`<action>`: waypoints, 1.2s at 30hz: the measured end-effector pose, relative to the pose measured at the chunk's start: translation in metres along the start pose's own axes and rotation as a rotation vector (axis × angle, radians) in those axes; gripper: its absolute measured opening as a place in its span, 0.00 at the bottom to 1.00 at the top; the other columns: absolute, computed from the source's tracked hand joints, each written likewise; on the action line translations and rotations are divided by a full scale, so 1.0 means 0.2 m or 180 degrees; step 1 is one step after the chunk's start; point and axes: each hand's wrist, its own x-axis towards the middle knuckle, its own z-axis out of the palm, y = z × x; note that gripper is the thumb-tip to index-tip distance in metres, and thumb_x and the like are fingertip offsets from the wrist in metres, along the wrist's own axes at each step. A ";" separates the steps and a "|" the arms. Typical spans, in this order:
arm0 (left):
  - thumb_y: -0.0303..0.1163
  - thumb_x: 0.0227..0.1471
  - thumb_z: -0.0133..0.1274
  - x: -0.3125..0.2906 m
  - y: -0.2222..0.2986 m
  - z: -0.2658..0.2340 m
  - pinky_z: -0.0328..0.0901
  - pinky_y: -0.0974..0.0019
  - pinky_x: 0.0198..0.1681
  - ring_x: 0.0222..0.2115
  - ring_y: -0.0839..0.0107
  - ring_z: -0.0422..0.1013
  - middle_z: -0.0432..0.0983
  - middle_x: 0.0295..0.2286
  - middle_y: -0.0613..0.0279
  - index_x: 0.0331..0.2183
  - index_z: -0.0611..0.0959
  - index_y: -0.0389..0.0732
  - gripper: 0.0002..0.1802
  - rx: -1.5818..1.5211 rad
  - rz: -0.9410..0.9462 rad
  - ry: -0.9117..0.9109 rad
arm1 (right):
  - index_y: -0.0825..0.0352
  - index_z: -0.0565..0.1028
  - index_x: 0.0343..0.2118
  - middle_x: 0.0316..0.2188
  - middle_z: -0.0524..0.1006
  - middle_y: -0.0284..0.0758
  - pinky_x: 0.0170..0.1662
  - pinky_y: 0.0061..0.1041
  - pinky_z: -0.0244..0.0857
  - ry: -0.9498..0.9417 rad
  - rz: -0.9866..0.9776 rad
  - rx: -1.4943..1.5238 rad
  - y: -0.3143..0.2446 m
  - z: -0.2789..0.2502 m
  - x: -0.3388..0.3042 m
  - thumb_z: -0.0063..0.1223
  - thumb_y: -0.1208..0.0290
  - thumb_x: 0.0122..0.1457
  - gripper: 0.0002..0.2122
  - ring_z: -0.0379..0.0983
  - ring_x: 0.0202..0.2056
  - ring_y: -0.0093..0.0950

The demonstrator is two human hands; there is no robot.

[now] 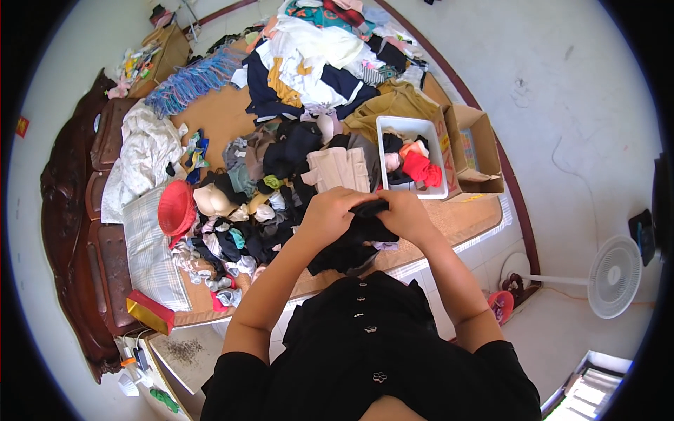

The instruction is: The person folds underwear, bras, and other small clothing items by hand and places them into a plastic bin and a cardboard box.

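Observation:
Both my hands meet in front of me over the near edge of the bed, gripping one piece of black cloth [370,208]. My left hand [328,216] has its fingers closed on the cloth's left side, and my right hand [406,213] pinches its right side. What kind of garment it is cannot be made out. Dark clothes [344,254] lie right below my hands. Just beyond them is a folded beige garment [338,169]. To the right of that stands a white plastic bin [414,194] with red, pink and black clothing inside.
A cardboard box [484,184] stands beside the bin. Heaped clothes [309,49] cover the far bed. A red basket [176,209] and mixed small garments [239,235] lie to the left. The dark wooden headboard [67,231] is far left; a white fan [613,276] stands right.

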 end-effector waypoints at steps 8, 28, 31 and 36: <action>0.28 0.41 0.55 -0.06 0.12 0.07 0.63 0.61 0.45 0.42 0.52 0.68 0.71 0.40 0.48 0.49 0.70 0.39 0.29 -0.0456 -0.0218 0.0101 | 0.70 0.64 0.52 0.34 0.75 0.35 0.32 0.20 0.69 0.0063 0.1298 0.4466 0.00 0.08 0.00 0.37 0.80 0.53 0.21 0.72 0.31 0.25; 0.36 0.49 0.55 0.03 -0.13 -0.06 0.61 0.76 0.22 0.22 0.81 0.69 0.75 0.25 0.69 0.35 0.80 0.37 0.13 -0.3108 -0.2080 0.1077 | 0.72 0.72 0.42 0.43 0.72 0.33 0.47 0.21 0.60 -0.1686 0.0357 0.2902 0.03 0.11 -0.16 0.64 0.72 0.46 0.20 0.66 0.43 0.19; 0.34 0.49 0.54 0.00 -0.28 0.01 0.59 0.78 0.19 0.19 0.81 0.68 0.74 0.22 0.70 0.33 0.81 0.38 0.10 -0.2841 -0.2467 0.1592 | 0.70 0.74 0.39 0.49 0.69 0.36 0.53 0.26 0.54 -0.0692 -0.0396 0.2702 -0.02 0.11 -0.18 0.66 0.74 0.41 0.20 0.63 0.50 0.26; 0.33 0.44 0.57 -0.18 -0.41 0.24 0.60 0.77 0.17 0.17 0.78 0.69 0.75 0.20 0.66 0.31 0.81 0.37 0.11 -0.2249 -0.2538 0.0474 | 0.65 0.76 0.38 0.53 0.66 0.34 0.60 0.35 0.42 0.0365 -0.1460 0.1555 -0.18 -0.03 -0.14 0.65 0.74 0.37 0.20 0.48 0.60 0.36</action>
